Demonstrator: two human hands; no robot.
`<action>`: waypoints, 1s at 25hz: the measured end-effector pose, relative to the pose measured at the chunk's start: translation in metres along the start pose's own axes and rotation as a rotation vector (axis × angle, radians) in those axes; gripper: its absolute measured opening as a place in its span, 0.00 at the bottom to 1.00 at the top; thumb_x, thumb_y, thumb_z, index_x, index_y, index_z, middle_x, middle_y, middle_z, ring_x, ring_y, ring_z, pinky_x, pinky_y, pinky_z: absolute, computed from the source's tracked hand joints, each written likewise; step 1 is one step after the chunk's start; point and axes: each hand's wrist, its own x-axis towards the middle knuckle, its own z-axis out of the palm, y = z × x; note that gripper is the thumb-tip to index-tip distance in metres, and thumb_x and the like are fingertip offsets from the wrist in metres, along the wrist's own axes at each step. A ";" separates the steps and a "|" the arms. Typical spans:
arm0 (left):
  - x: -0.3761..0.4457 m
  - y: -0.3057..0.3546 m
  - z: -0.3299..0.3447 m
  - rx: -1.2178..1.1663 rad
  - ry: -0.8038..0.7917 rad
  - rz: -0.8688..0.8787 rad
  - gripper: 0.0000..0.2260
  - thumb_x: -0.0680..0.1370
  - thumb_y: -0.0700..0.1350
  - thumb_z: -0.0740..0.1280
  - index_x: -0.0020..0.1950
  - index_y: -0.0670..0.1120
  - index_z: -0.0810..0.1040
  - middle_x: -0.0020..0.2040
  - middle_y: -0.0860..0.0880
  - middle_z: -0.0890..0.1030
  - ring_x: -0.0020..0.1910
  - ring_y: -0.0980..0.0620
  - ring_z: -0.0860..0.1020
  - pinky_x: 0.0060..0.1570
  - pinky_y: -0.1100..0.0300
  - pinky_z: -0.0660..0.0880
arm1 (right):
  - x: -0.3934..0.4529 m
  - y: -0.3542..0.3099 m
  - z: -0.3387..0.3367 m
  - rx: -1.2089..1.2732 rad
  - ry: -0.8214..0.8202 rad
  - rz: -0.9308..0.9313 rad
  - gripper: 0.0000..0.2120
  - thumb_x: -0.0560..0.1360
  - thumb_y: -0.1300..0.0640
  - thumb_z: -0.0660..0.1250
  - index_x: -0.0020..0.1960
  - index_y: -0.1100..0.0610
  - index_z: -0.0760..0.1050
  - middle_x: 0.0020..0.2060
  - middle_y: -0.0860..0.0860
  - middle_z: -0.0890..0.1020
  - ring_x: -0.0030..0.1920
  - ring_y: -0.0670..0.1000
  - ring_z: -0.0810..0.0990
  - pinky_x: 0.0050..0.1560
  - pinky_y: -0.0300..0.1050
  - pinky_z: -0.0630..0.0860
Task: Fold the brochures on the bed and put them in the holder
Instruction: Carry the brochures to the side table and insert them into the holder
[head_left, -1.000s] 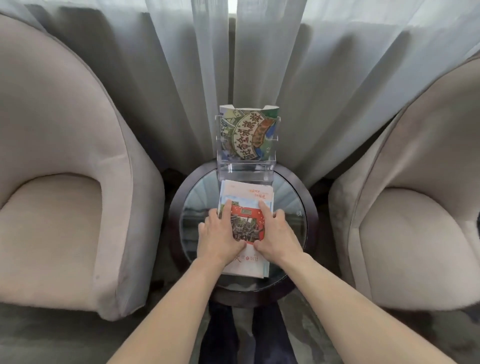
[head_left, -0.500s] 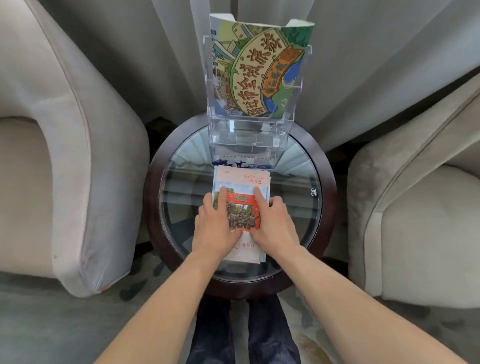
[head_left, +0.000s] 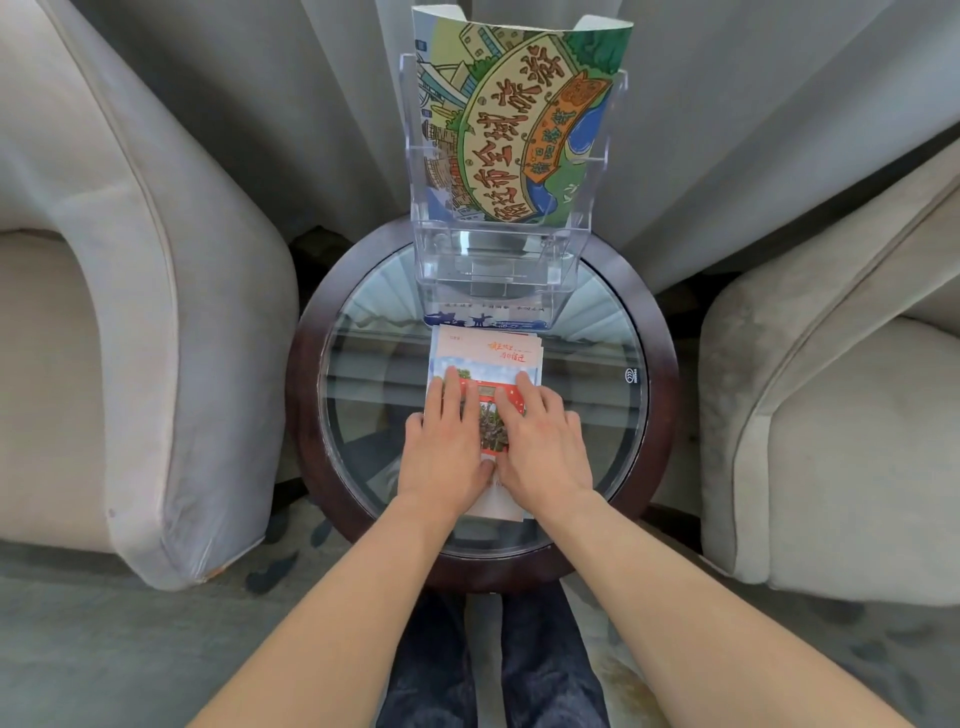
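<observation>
Both grips are lying flat, fingers straight, left hand (head_left: 448, 447) and right hand (head_left: 540, 447) pressing the brochure stack (head_left: 485, 358) on the glass worktop (head_left: 587, 395), long axis pointing straight ahead at the holder (head_left: 498, 270), equally near either hand.

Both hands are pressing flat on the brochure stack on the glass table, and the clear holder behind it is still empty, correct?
Not quite. The head view shows the clear holder is not empty: a large green illustrated brochure already stands in its upper pocket. The rest holds: the left hand and right hand press flat on the brochure stack on the glass table.
</observation>
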 end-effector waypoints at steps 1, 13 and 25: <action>0.000 0.000 -0.004 -0.027 -0.013 -0.001 0.42 0.76 0.58 0.67 0.81 0.45 0.49 0.81 0.41 0.44 0.80 0.43 0.46 0.70 0.47 0.65 | -0.001 0.000 -0.001 0.010 -0.005 0.007 0.35 0.72 0.53 0.72 0.76 0.51 0.62 0.78 0.54 0.58 0.73 0.58 0.62 0.64 0.54 0.68; -0.013 -0.006 -0.028 -0.858 0.080 -0.376 0.17 0.74 0.45 0.69 0.62 0.52 0.72 0.57 0.50 0.77 0.59 0.49 0.74 0.57 0.47 0.75 | 0.002 -0.017 -0.004 0.672 0.020 0.535 0.15 0.73 0.55 0.71 0.59 0.54 0.75 0.53 0.51 0.70 0.52 0.56 0.78 0.46 0.47 0.73; -0.004 -0.010 -0.033 -0.860 0.101 -0.541 0.12 0.79 0.44 0.65 0.62 0.48 0.76 0.58 0.49 0.75 0.54 0.51 0.76 0.54 0.54 0.73 | 0.007 -0.014 -0.006 0.795 0.015 0.605 0.23 0.72 0.55 0.74 0.63 0.54 0.72 0.58 0.52 0.73 0.56 0.54 0.77 0.57 0.54 0.77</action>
